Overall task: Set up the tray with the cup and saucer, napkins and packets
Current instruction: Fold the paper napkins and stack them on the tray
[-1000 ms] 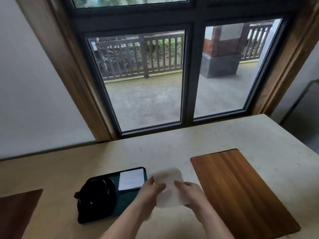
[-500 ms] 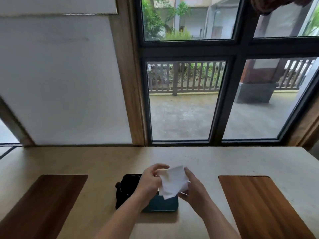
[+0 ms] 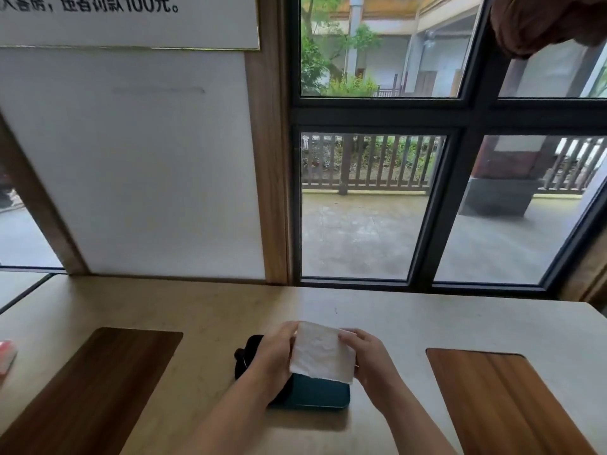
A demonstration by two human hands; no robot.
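left hand (image 3: 274,359) pinches white napkin (image 3: 323,353) left edge | right hand (image 3: 371,362) pinches its right edge | napkin above teal tray (image 3: 315,394) | black cup (image 3: 246,356) at tray's left end

a pale stone-look table (image 3: 427,323) fills the lower frame, with two dark wooden placemats set into view, one at 8 o'clock (image 3: 98,382) and one at 4 o'clock (image 3: 512,405). a white wall panel (image 3: 147,165) stands at 10 o'clock, a sign with black characters (image 3: 124,18) above it, a wooden post (image 3: 267,165) on its right edge. a dark-framed window (image 3: 460,116) spans 12 to 3 o'clock, showing a wet paved courtyard (image 3: 358,231), a slatted fence (image 3: 368,162) and trees in soft daylight.
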